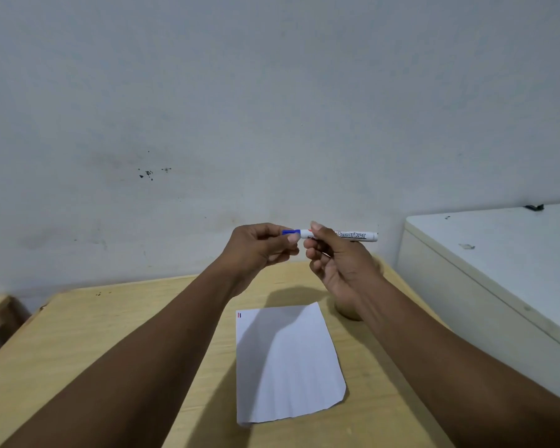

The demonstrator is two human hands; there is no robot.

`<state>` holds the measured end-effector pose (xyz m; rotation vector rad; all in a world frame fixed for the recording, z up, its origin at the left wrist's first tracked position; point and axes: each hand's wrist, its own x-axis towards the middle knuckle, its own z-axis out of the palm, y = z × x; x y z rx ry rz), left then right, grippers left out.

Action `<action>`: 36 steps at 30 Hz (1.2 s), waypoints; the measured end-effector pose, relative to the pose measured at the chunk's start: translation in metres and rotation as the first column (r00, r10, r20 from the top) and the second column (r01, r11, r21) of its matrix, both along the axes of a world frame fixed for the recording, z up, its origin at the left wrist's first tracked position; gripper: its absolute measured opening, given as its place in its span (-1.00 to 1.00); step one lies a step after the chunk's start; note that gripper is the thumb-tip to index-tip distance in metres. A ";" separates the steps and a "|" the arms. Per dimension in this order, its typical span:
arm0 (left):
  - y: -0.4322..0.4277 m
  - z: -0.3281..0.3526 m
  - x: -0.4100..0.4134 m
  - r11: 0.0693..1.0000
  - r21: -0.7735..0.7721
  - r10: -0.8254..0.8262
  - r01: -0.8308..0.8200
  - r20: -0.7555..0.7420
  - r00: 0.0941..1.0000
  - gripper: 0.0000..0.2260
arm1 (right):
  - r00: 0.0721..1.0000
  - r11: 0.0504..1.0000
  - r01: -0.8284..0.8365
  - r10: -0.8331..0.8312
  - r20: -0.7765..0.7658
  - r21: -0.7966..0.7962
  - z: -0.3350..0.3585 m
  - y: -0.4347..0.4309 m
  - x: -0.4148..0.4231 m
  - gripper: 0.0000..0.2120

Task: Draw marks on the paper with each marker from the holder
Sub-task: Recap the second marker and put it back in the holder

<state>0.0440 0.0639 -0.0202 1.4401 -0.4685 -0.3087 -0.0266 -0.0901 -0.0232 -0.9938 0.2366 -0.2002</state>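
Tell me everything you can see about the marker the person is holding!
The marker has a white barrel that looks like plastic, with dark printed letters ending in "marker". Its cap is blue. It lies level, held up in the air above the wooden table and in front of the wall. The right hand grips the barrel, while the left hand pinches the cap end. Whether the cap is fully on or partly off cannot be told. Nothing but the two hands touches it.
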 end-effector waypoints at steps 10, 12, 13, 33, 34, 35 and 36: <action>-0.029 0.015 0.013 0.992 0.098 0.070 -0.085 0.143 0.987 -0.92 | 0.923 0.920 -0.111 -0.044 -0.382 -0.375 0.016 -0.053 -0.011 -0.21; -0.035 0.017 0.015 0.987 0.138 0.057 -0.082 0.179 0.982 -0.92 | 0.910 0.916 -0.061 -0.112 -0.399 -0.397 0.013 -0.067 -0.016 -0.19; -0.039 0.017 0.016 0.985 0.156 0.044 -0.075 0.192 0.980 -0.90 | 0.908 0.911 -0.036 -0.142 -0.394 -0.411 0.011 -0.073 -0.019 -0.20; -0.093 -0.009 0.007 0.768 0.607 -0.194 -0.205 0.525 0.829 -0.86 | 0.929 0.863 0.010 -0.195 -0.315 -0.505 -0.013 -0.089 -0.022 -0.44; -0.091 -0.008 0.007 0.778 0.587 -0.168 -0.223 0.536 0.827 -0.87 | 0.936 0.864 -0.009 -0.169 -0.308 -0.503 -0.012 -0.087 -0.023 -0.46; -0.088 -0.005 0.008 0.791 0.565 -0.141 -0.235 0.541 0.829 -0.87 | 0.944 0.865 -0.031 -0.140 -0.300 -0.501 -0.011 -0.083 -0.023 -0.48; -0.084 -0.001 0.010 0.805 0.542 -0.113 -0.239 0.536 0.836 -0.87 | 0.950 0.865 -0.054 -0.110 -0.293 -0.499 -0.010 -0.078 -0.024 -0.49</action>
